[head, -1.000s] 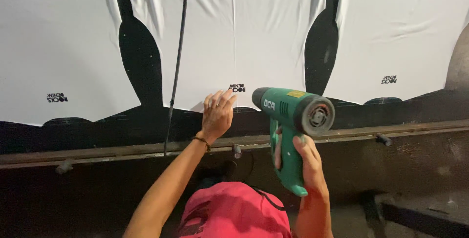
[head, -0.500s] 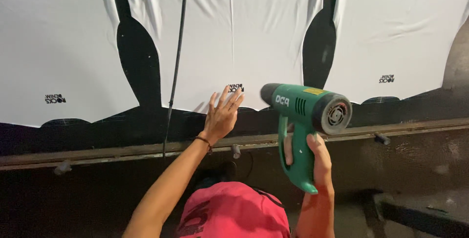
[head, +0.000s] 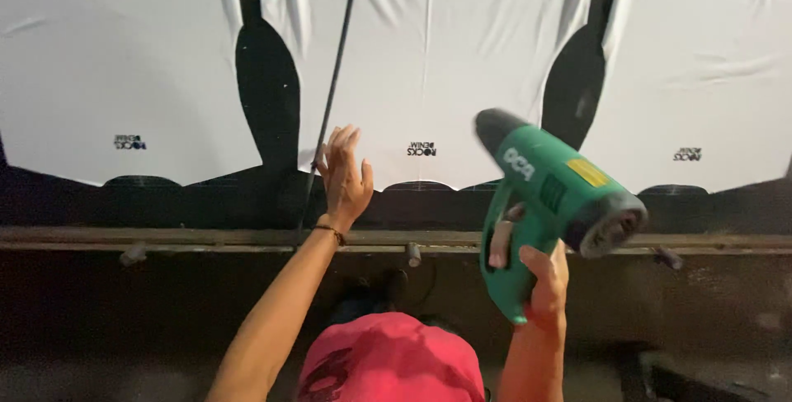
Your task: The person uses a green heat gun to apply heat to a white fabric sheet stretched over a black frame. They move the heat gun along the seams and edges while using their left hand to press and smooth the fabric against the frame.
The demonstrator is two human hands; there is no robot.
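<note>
My right hand (head: 536,274) grips the handle of a green heat gun (head: 553,196), whose dark nozzle points up and left toward the middle white fabric panel (head: 445,63). My left hand (head: 342,175) is raised with fingers spread, near the lower edge of that panel and beside a thin black cable (head: 330,96) that hangs down in front of it. A thin band circles the left wrist. A red cap (head: 392,365) fills the bottom centre of the view.
White fabric panels (head: 107,55) hang side by side with dark gaps (head: 264,96) between them. A long wooden rail (head: 165,239) with metal pegs (head: 412,253) runs across below them. Beneath the rail everything is dark.
The heat gun has tilted, its nozzle now aimed up and left, and drifted right. My left hand has slid left along the panel's lower edge, away from the small printed mark.
</note>
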